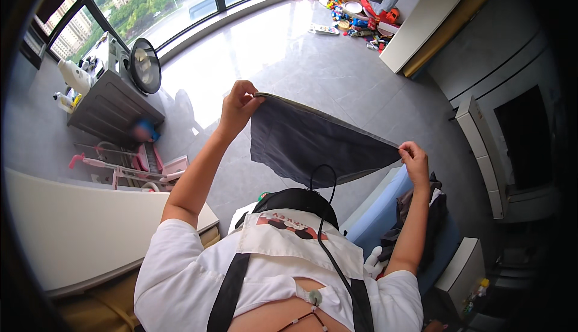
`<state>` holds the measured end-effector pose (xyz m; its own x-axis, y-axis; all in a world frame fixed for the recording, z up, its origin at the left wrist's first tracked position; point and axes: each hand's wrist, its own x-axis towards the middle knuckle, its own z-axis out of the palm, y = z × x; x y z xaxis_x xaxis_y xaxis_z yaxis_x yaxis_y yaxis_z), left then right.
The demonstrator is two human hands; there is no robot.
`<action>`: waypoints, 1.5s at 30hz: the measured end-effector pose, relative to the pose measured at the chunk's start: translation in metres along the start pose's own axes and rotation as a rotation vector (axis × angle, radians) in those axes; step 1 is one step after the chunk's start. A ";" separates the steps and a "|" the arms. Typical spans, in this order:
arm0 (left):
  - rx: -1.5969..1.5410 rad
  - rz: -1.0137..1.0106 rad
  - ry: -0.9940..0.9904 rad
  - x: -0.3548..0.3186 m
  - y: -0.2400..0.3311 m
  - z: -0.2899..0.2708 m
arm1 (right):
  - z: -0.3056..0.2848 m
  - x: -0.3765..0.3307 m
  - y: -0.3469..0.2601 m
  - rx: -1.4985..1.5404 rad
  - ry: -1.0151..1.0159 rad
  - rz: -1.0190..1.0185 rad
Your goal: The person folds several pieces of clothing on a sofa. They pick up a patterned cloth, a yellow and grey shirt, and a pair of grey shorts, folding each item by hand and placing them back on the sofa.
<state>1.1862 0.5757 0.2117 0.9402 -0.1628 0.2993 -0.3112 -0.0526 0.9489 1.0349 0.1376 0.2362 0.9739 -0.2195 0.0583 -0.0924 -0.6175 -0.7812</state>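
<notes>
My left hand pinches one upper corner of a dark grey piece of cloth, possibly a garment; its exact kind does not show. At the other end, my right hand grips the opposite corner, a little lower and nearer to me. The cloth is stretched between both hands in front of my body. Its top edge runs taut with a lighter strip along it, while the lower part hangs down loosely. A thin black cord from my chest loops up in front of the cloth's lower edge.
At left stands a grey washing machine with its round door open and bottles on top. A pink broom and dustpan set is beside it. Toys lie at the far window. Dark clothes rest on a blue sofa at right.
</notes>
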 end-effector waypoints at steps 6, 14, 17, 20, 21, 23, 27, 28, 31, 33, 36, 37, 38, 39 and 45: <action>0.371 0.230 -0.019 0.000 0.022 -0.002 | 0.008 0.004 -0.009 -0.119 0.060 -0.066; 0.305 0.248 -0.025 -0.005 0.002 -0.002 | 0.010 0.011 -0.003 -0.126 0.227 -0.097; 0.221 0.104 -0.020 0.001 0.006 0.008 | 0.010 0.021 -0.003 -0.055 0.380 -0.110; -0.001 -0.021 0.002 0.006 0.004 0.012 | 0.012 0.029 -0.009 0.076 0.468 -0.122; -0.054 -0.009 0.024 0.008 0.002 0.013 | 0.012 0.028 -0.012 0.122 0.452 -0.115; 0.000 0.010 0.048 0.010 0.006 0.013 | 0.010 0.025 -0.016 0.215 0.418 -0.096; 0.014 0.059 0.062 0.012 0.007 0.016 | 0.009 0.018 -0.001 0.297 0.324 -0.068; 0.001 0.056 0.059 0.014 0.005 0.016 | 0.009 0.018 0.000 0.326 0.301 -0.069; -0.087 0.058 0.053 0.021 0.017 0.005 | -0.004 0.021 -0.012 0.475 0.280 -0.093; -0.115 0.159 0.069 0.047 0.043 -0.006 | -0.034 0.037 -0.043 0.490 0.311 -0.128; -0.413 0.152 0.041 0.124 0.114 0.000 | -0.087 0.084 -0.100 0.361 0.499 -0.385; -0.416 0.097 -0.055 0.129 0.111 -0.006 | -0.099 0.100 -0.100 0.274 0.495 -0.347; -0.431 0.049 -0.156 0.132 0.100 -0.015 | -0.107 0.113 -0.061 0.167 0.420 -0.198; -0.447 0.020 -0.261 0.147 0.077 -0.026 | -0.104 0.117 -0.007 0.089 0.314 -0.041; -0.246 -0.738 -0.538 -0.016 -0.076 0.015 | 0.041 0.008 0.068 0.719 -0.190 0.477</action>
<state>1.1931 0.5679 0.1337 0.6785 -0.6074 -0.4132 0.4323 -0.1247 0.8931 1.0452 0.1243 0.1581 0.8887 -0.1639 -0.4282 -0.4072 0.1471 -0.9014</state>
